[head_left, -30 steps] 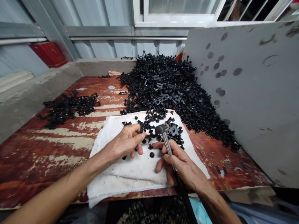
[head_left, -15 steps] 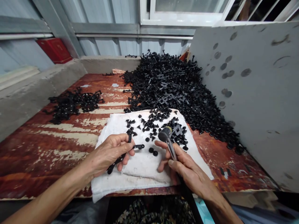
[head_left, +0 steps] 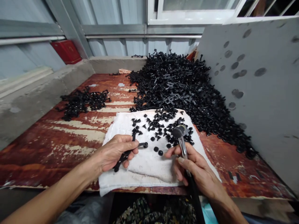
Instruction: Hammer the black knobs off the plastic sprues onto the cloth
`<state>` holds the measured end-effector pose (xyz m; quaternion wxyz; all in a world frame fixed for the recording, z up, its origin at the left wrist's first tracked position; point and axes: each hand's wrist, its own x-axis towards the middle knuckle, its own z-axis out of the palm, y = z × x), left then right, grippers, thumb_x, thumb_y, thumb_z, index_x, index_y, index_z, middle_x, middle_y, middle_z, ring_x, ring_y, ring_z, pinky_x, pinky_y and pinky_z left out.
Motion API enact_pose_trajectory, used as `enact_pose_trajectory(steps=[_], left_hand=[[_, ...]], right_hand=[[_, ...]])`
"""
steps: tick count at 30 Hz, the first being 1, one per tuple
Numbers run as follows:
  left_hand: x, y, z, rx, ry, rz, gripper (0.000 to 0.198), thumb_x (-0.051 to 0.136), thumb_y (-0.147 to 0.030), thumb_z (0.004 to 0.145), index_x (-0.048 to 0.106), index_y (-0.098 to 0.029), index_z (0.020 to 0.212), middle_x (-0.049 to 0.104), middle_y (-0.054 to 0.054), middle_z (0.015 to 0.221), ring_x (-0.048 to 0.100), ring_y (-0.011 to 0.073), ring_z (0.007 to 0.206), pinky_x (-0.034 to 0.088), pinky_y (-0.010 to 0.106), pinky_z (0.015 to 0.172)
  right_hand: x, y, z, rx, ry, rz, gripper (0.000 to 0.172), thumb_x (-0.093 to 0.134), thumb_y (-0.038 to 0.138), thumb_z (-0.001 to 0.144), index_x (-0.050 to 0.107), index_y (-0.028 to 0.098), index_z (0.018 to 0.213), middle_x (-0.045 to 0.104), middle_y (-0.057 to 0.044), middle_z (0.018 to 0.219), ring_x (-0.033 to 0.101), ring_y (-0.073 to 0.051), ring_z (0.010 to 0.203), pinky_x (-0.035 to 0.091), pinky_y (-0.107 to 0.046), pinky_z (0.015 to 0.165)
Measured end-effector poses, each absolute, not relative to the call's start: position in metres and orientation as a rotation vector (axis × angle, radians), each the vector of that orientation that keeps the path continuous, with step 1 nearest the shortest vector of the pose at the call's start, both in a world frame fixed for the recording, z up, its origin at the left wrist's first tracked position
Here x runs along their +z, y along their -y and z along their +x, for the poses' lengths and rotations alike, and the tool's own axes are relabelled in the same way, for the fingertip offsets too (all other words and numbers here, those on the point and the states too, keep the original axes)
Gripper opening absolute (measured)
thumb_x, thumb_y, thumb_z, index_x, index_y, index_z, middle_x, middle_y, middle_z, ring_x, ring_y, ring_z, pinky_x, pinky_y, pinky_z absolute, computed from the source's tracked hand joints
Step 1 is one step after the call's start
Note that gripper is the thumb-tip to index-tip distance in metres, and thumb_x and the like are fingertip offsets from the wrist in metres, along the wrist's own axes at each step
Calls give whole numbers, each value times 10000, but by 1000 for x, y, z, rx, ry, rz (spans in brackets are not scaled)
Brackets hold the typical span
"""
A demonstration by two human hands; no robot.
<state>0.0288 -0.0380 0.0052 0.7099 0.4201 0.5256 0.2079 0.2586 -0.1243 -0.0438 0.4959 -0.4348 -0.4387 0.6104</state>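
My left hand (head_left: 114,151) is closed on a black cross-shaped plastic piece (head_left: 130,149), whose arms stick out past my fingers over a white cloth (head_left: 149,161). My right hand (head_left: 193,169) grips the metal handle of a small hammer (head_left: 179,132); its head hovers above the loose black plastic bits (head_left: 161,124) scattered on the cloth. Two small round black buttons (head_left: 158,151) lie between my hands.
A big heap of black plastic parts (head_left: 187,90) fills the back right of the worn red wooden table (head_left: 46,137). A smaller pile (head_left: 81,101) lies at the left. A grey spotted board (head_left: 261,93) stands on the right; a concrete ledge (head_left: 35,93) on the left.
My left hand drew back from the scattered bits with the cross-shaped piece in it. The hammer stayed held upright in my right hand; the camera view shifted left.
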Motion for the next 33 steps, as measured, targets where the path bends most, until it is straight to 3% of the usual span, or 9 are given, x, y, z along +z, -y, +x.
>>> enact_pose_trajectory(steps=[12,33], left_hand=[[0,36,30,510,-1171,845,310,821,-307,605,580,-115,571,509,-28,429,407,53,345,391,169,286],[-2,35,29,509,-1166,799,384,882,-347,488,588,-105,540,523,-25,425,410,50,329,395,171,266]], right_hand=[[-45,125,259,1472,1032,-988,52,507,231,922,552,235,946,650,-18,975,487,-54,473,366,-170,389],[-44,126,259,1467,1026,-966,47,545,255,916,558,221,945,646,-23,970,497,-49,475,375,-164,396]])
